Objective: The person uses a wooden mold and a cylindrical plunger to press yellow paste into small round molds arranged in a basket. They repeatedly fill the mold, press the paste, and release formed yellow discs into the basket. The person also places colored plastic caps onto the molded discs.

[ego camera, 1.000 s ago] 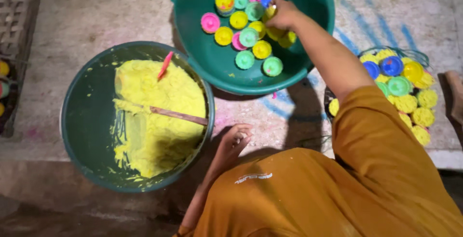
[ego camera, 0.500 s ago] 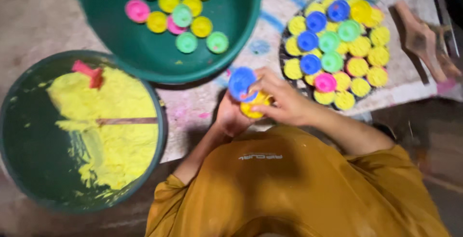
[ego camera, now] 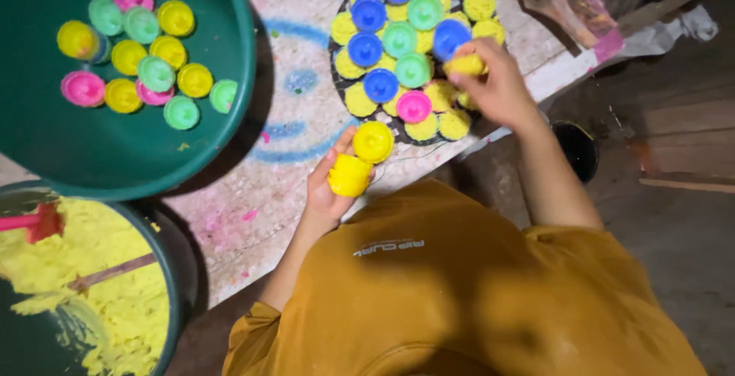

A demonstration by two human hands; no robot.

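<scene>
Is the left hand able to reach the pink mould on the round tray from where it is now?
Probably yes: the left hand is near the tray edge, with bare floor between it and the pink mould, but it already holds yellow moulds.

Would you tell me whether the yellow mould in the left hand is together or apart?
Apart: the left hand holds the yellow mould as two separated pieces.

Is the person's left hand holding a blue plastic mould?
No, the left hand holds a yellow plastic mould, while the blue moulds lie on the round tray.
</scene>
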